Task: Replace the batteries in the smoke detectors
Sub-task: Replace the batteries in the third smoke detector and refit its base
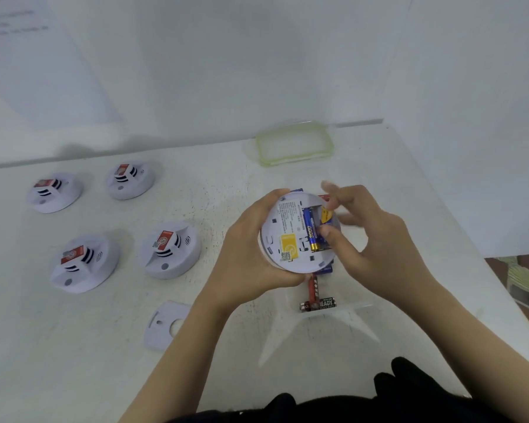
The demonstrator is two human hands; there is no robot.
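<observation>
Soft, even light was cast, with faint shadows. The right hand [373,239] was motion-blurred; the table [89,346] edge was bowed.

Both arms were bare from the wrists to the bottom of the view, the left forearm [177,346] and the right forearm [471,331] alike showing only uncovered skin. The left hand [251,248] and the right hand [376,248] were bare as well, and the right one's fingertips were smeared by blur. Low in the middle sat black clothing [409,389] — a soft, matte fabric bunched in rounded folds — its cut too dark and too cropped to make out.
</observation>
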